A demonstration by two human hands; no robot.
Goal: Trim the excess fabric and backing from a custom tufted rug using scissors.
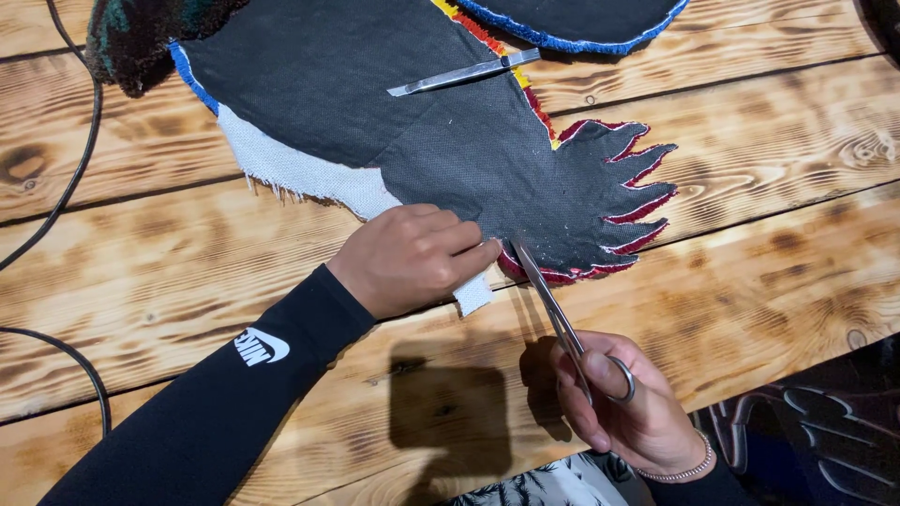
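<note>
A tufted rug piece (375, 94) lies face down on the wooden table (778, 281), showing black backing with red, yellow and blue edges and a claw-shaped end at the right. My left hand (408, 258) pinches a strip of white backing cloth (309, 173) at the rug's lower edge. My right hand (614, 398) holds slim metal scissors (553, 309). The blades point up to the rug's edge right beside my left fingertips.
A flat metal tool (464, 73) rests on the rug's backing near the top. A second blue-edged black piece (572, 21) lies at the top edge. A black cable (66, 201) runs down the left side. Dark patterned fabric (816, 436) sits at the lower right.
</note>
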